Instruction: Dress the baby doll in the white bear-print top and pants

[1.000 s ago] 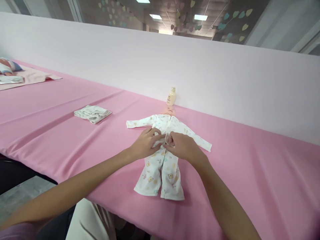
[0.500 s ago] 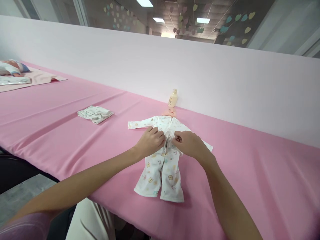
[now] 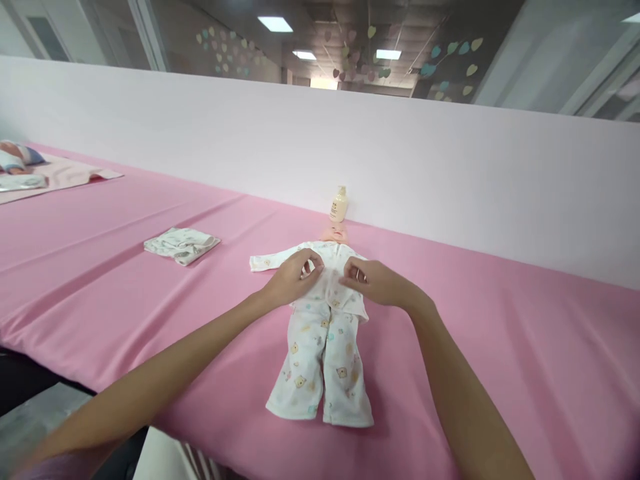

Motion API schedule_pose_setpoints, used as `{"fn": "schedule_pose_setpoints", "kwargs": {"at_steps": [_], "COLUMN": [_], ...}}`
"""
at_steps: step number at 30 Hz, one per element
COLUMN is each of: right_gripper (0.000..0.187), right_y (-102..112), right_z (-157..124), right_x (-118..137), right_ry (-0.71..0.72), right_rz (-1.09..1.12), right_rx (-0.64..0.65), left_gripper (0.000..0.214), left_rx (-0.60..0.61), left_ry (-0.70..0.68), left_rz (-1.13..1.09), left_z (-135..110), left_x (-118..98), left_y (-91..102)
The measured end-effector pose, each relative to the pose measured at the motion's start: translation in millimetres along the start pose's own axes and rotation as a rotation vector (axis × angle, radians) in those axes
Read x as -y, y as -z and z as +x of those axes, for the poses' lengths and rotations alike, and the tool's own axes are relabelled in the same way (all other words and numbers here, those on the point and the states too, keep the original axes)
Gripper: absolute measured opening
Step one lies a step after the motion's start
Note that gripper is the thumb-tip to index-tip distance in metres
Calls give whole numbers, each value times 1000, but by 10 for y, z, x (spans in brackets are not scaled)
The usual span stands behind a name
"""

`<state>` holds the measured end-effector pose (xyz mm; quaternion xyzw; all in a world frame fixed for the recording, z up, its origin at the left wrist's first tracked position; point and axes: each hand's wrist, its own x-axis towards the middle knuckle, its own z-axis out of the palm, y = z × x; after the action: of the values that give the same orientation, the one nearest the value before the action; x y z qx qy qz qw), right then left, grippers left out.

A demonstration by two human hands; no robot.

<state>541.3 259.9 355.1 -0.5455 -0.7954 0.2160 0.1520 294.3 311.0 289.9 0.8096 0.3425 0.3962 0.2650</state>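
Note:
A small white shirt (image 3: 327, 283) with a tiny print is spread on the pink-covered table, one sleeve stretched to the left. Its hem overlaps the waist of white pants (image 3: 305, 353) printed with little bears. Above the collar shows a doll's head (image 3: 334, 233). Over the shirt's left side, my left hand (image 3: 295, 277) has bent fingers, thumb and forefinger curved into a loop with nothing visible inside. My right hand (image 3: 377, 283) hovers over the shirt's right side, hiding part of that sleeve; its fingers are loosely curled, with a gap to the thumb.
A cream pump bottle (image 3: 339, 205) stands behind the doll's head, against the low white wall (image 3: 450, 180). To the left lies a folded printed cloth (image 3: 183, 245). Farther left, another doll (image 3: 17, 157) rests on a pale pink cloth (image 3: 75, 172).
My fingers have loosened from their closed grip at the waist, and both hands have parted slightly upward. The shirt's front now lies down over the pants' waist. The view has tilted slightly.

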Motion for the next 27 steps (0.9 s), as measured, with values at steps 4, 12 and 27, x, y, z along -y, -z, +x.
{"fn": "schedule_pose_setpoints", "kwargs": {"at_steps": [4, 12, 27], "right_gripper": [51, 63, 25], "right_y": [64, -267, -191], "right_z": [446, 811, 783], "right_x": [-225, -532, -511], "right_ry": [-161, -266, -310], "right_rz": [12, 133, 163], "right_rx": [-213, -234, -228], "left_gripper": [23, 30, 22], "left_rx": [59, 348, 317], "left_ry": [170, 302, 326], "left_rz": [43, -111, -102], "left_z": [570, 938, 941], "left_x": [115, 314, 293], "left_y": [-11, 3, -117]}}
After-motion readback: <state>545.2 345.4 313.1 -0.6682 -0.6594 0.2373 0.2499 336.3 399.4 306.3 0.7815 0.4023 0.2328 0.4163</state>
